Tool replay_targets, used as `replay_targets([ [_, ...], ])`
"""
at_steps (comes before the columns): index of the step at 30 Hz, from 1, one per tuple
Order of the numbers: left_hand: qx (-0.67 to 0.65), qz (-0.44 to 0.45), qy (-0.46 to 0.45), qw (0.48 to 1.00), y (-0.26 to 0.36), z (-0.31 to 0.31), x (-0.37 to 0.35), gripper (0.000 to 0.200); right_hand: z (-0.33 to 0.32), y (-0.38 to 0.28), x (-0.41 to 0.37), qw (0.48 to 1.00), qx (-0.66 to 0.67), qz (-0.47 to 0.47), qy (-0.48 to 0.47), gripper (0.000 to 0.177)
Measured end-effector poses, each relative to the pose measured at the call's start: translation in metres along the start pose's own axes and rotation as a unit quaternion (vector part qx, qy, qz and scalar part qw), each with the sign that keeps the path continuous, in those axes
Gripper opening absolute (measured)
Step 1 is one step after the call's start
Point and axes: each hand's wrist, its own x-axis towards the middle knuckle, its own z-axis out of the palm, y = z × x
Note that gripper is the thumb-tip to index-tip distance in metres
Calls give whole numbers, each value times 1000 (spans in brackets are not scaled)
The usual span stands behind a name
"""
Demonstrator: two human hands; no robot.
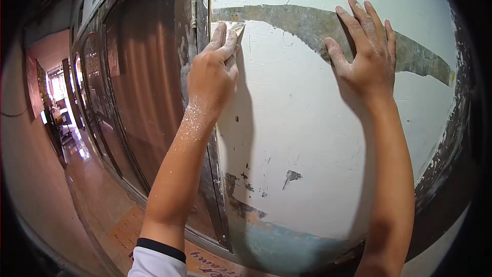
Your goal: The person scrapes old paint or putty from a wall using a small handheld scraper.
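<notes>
My left hand (pixel 214 66) is closed on a small flat scraper (pixel 237 26), mostly hidden by the fingers, with a pale pointed corner showing. It is against the upper left part of a white-painted panel (pixel 302 123), at the end of a bare grey band (pixel 307 23) where the paint is gone. White dust and flakes cover the left fingers, wrist and forearm. My right hand (pixel 366 54) lies with spread fingers over that band farther right, its fingertips reaching the paint above. Nothing shows in it.
Left of the panel, a dark frame with a hinge (pixel 193 11) adjoins a brown glazed door (pixel 143 77). Printed cardboard (pixel 128 231) lies on the floor below. A shiny-floored passage (pixel 82 154) runs back at far left. Smaller bare patches (pixel 292 177) mark the lower panel.
</notes>
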Motion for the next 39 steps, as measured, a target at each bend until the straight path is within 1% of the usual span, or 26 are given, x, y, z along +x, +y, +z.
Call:
replay_targets([
  [1,0,4,11,1000,2,0,-1,37,0,0,0,1000,2,2,0,56],
  [6,48,-13,-16,999,11,-9,10,36,4,3,0,1000,5,-5,8,53],
  [7,49,-13,-16,999,9,-8,8,36,4,4,0,1000,6,-6,7,53],
  [9,7,-4,-5,1000,5,-4,2,36,4,4,-1,1000,9,-7,4,53],
  [11,24,-1,3,1000,5,-2,4,37,3,2,-1,1000,7,0,0,52],
  [13,21,-30,-15,999,9,-7,9,37,1,1,-1,1000,8,2,1,51],
  [15,38,-32,-18,999,9,-7,10,38,5,5,-1,1000,3,-12,7,51],
  [17,15,-19,-16,1000,5,-5,5,38,0,1,-1,1000,12,4,0,51],
  [18,33,-22,-19,999,11,-8,2,40,1,3,-1,1000,11,0,2,50],
  [21,33,-27,-28,999,8,-6,10,40,1,2,-1,1000,8,-4,7,50],
  [22,38,-18,-12,999,12,-7,12,41,1,1,-1,1000,6,-2,7,50],
  [25,33,-18,-16,999,10,-4,7,41,-2,-1,-1,1000,10,6,2,49],
  [27,29,-15,-11,999,9,-3,4,41,0,1,-1,1000,6,4,6,49],
  [29,43,-35,-31,998,11,-6,6,40,4,4,-1,1000,8,-7,18,50],
  [31,53,-32,-32,998,12,-6,8,40,7,5,-1,1000,4,-14,23,50],
  [34,34,-19,-14,999,10,-3,4,39,4,3,-1,1000,2,-2,12,50],
  [36,33,-16,-3,999,11,-2,-1,39,7,7,-1,999,16,-14,25,50],
  [39,45,-22,-17,999,13,-5,7,39,0,1,-1,1000,15,1,5,48],
])
